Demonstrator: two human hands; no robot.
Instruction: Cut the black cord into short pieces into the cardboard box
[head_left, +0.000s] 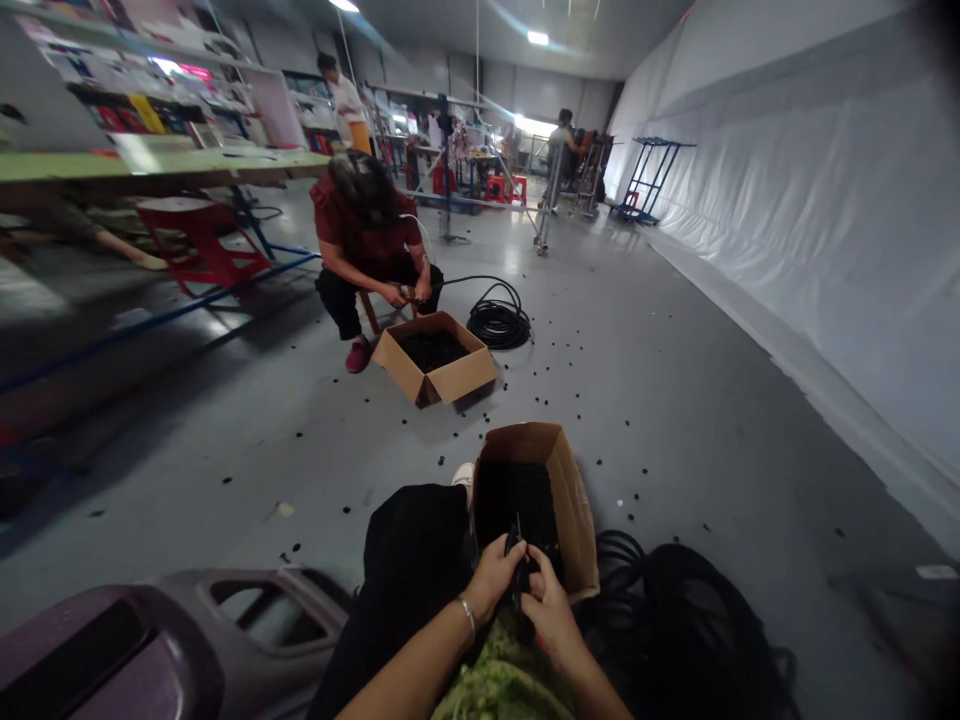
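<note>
My left hand [491, 578] and my right hand [551, 610] meet above the near edge of an open cardboard box [576, 515]. The right hand is closed around what look like dark-handled scissors [518, 522], a thin blade pointing away from me. Pinched in my left fingers is a short black length, apparently hose; the fingers hide most of it. Small black pieces [525, 490] fill the lower part of the box. To the right of the box lies a loose coil of black hose [690, 620].
A person [367, 225] sits opposite, hands on black hose, behind another cardboard box [461, 378] of black pieces. A hose coil [499, 322] lies beside that box. Small black bits dot the floor. A purple plastic stool [187, 640] stands left; a white sheet wall [810, 200] runs along the right.
</note>
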